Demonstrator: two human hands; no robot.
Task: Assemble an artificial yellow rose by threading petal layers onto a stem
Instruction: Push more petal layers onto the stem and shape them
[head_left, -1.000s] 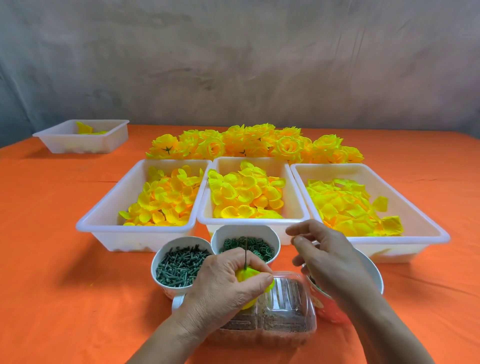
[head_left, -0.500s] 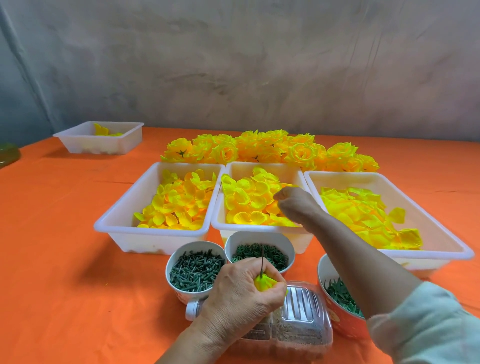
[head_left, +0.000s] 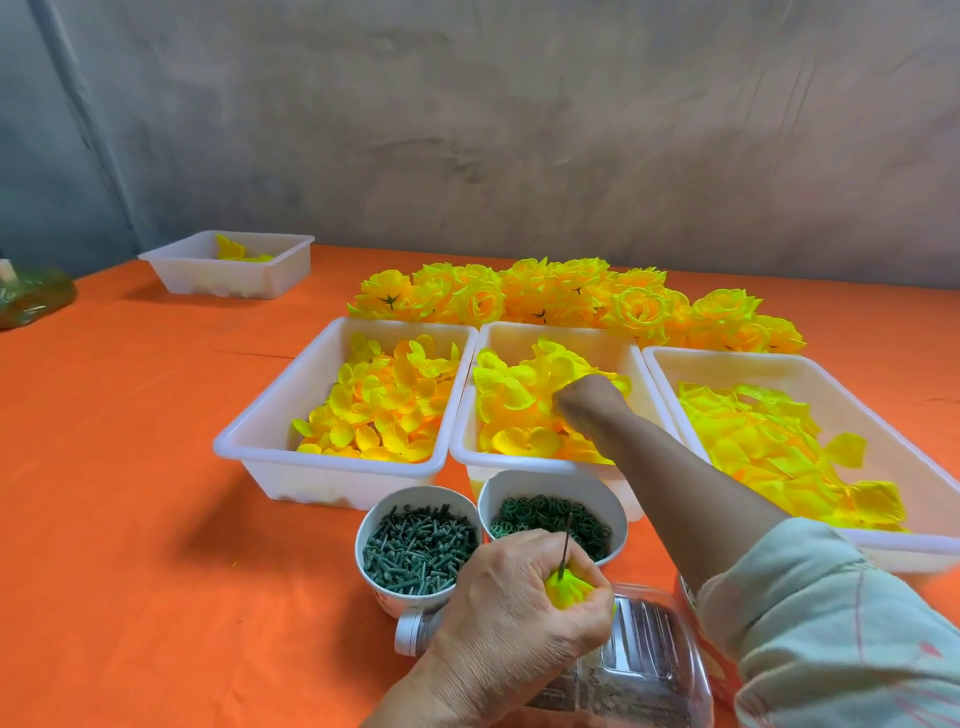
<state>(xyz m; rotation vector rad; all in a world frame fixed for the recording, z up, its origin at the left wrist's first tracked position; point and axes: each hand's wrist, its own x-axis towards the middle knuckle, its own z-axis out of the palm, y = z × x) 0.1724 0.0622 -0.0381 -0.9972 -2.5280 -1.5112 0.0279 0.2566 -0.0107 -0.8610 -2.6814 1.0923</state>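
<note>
Orange cloth covers the bench (head_left: 130, 519), and it's crowded: three white trays of yellow petals in a row, left tray (head_left: 270, 441), middle tray (head_left: 561, 338), right tray (head_left: 914, 467), with finished roses (head_left: 571, 296) heaped behind them. Two cups sit in front, one of green pegs (head_left: 418, 551), one of green rings (head_left: 553, 519), and a clear box (head_left: 644, 670) lies nearest, partly under the left wrist. A small tray (head_left: 228, 265) stands well apart, far left. Left hand (head_left: 519, 603) is closed round a yellow bud (head_left: 566, 590), its stem (head_left: 565, 545) poking straight up (right in front of the ring cup). Right hand (head_left: 584, 402) is down in the middle tray among the petals (head_left: 514, 395), fingers hidden, so I can't tell its grip. Half a second ago it hovered at that tray's near right; now it's further in.
</note>
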